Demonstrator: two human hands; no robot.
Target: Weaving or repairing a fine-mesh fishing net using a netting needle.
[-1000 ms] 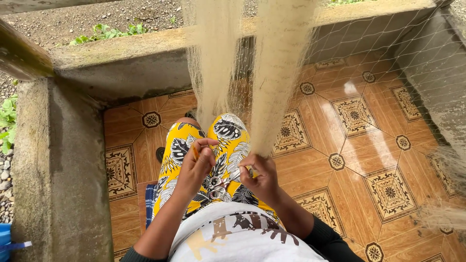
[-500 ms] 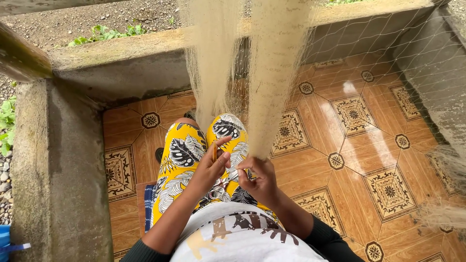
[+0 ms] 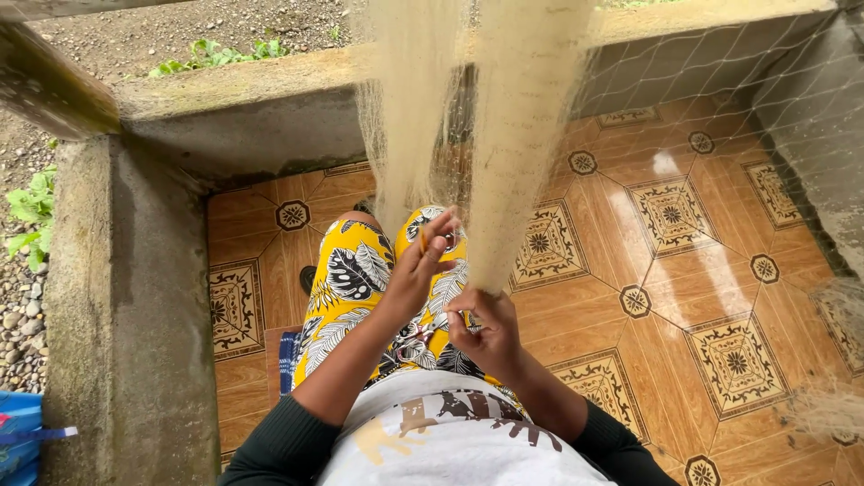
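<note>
A pale beige fishing net (image 3: pixel 526 117) hangs down in two gathered bunches in front of me. My right hand (image 3: pixel 486 328) pinches the lower end of the right bunch just above my lap. My left hand (image 3: pixel 423 261) is raised beside it, fingers closed on a small thin orange tool, near the net's lower edge. I sit with my knees up in yellow leaf-patterned trousers (image 3: pixel 355 279).
A low concrete wall (image 3: pixel 126 297) runs along my left and across the front. Brown patterned floor tiles (image 3: pixel 666 261) spread to the right. More netting (image 3: pixel 774 99) drapes at the right. Gravel and plants lie beyond the wall; a blue object (image 3: pixel 18 436) sits at far left.
My left hand has risen and moved right, from my thigh up toward the net's lower edge. My right hand has stayed on the net bunch.
</note>
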